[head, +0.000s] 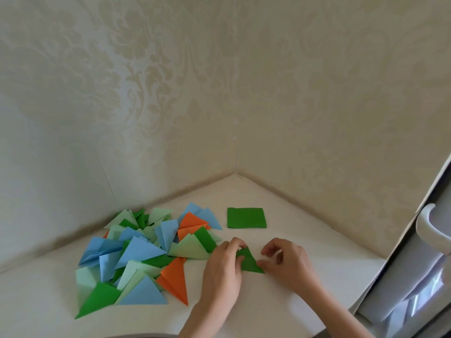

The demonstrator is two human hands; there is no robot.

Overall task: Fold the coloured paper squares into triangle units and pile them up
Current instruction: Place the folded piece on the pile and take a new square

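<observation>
Head view is showing both hands pinching a green triangle on the table: left hand gripping its left edge, right hand its right corner. Pile is lying left, green squares just behind.

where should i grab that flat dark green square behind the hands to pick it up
Probably the near edge of the dark green square, coming from the front. It lies flat on the white tabletop with bare surface all round, so slide a fingertip under that edge or a near corner, then pinch.
</observation>
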